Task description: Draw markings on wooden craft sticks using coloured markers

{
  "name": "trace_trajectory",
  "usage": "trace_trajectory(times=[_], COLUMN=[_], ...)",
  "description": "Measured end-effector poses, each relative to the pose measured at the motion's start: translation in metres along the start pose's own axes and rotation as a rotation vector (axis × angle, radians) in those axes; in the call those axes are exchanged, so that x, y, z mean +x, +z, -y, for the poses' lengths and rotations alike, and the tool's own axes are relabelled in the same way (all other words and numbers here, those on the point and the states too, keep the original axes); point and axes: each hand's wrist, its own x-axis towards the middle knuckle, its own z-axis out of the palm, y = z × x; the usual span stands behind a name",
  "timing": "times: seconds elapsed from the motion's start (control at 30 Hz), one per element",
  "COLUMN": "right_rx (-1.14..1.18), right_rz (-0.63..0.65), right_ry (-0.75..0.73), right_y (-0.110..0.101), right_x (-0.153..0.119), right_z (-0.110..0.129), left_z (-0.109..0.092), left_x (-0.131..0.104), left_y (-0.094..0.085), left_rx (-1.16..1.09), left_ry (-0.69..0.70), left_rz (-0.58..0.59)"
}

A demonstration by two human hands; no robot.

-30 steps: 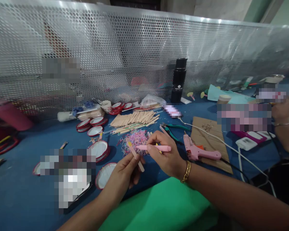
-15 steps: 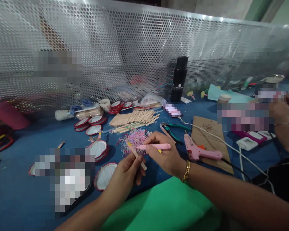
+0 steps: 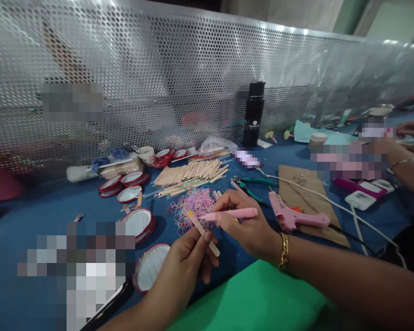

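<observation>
Between the thumb and fingers of my left hand [image 3: 193, 257] is a wooden craft stick [image 3: 199, 226], tilted, with pink and yellow colouring on its upper part. My right hand [image 3: 244, 220] grips a pink marker [image 3: 236, 214] like a pen, its tip pointing left at the stick. Whether the tip touches the stick I cannot tell. Just beyond both hands lies a heap of small coloured rubber bands [image 3: 189, 207]. Further back is a pile of plain craft sticks [image 3: 189, 171].
Red-rimmed white discs [image 3: 152, 266] lie on the left. On the right are a pink glue gun [image 3: 293, 216], cardboard [image 3: 293, 177], green-handled pliers [image 3: 255, 181] and a white cable [image 3: 307, 191]. A black bottle [image 3: 254, 115] stands before the perforated metal screen [image 3: 200, 64]. A co-worker's hands [image 3: 400, 142] are at far right.
The camera view has shifted slightly, and both hands appear a little lower and further right. The craft stick and pink marker are still held, with the marker's tip beside the stick.
</observation>
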Motion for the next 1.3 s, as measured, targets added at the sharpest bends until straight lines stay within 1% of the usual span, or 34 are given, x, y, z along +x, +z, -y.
trace_trajectory(times=[0.13, 0.23, 0.33, 0.5, 0.63, 0.73, 0.83, 0.97, 1.17, 1.3], right_rx=[0.081, 0.086, 0.076, 0.003, -0.029, 0.005, 0.056, 0.062, 0.004, -0.057], right_rz=[0.091, 0.105, 0.073, -0.020, 0.002, 0.010, 0.023, 0.025, 0.000, -0.073], right_ry=[-0.007, -0.012, -0.025, 0.019, -0.027, -0.056, -0.052, -0.080, -0.108, -0.147], right_y=[-0.001, 0.000, 0.000, -0.002, -0.002, 0.000, 0.002, 0.001, -0.005, -0.009], right_x=[-0.002, -0.001, 0.001, 0.000, 0.000, 0.001, 0.003, 0.003, 0.001, 0.002], right_z=[0.001, 0.002, 0.000, -0.006, -0.006, -0.006, -0.007, -0.007, -0.004, -0.003], left_z=[0.005, 0.007, 0.007, 0.007, 0.008, 0.006, 0.003, 0.002, 0.001, -0.002], left_x=[-0.001, -0.003, -0.004, -0.001, 0.003, 0.004, 0.004, 0.004, 0.006, 0.002], left_y=[-0.001, -0.002, -0.005, -0.008, -0.008, -0.007, -0.005, -0.003, -0.001, 0.001], left_rx=[0.030, 0.032, 0.023, 0.034, 0.058, 0.074, 0.097, 0.109, 0.128, 0.175], left_ry=[0.038, 0.055, 0.052, 0.042, 0.052, 0.079, 0.102, 0.117, 0.086, 0.111], left_rz=[0.013, 0.051, 0.085, 0.107, 0.075, 0.058, 0.030, 0.029, 0.046, 0.027])
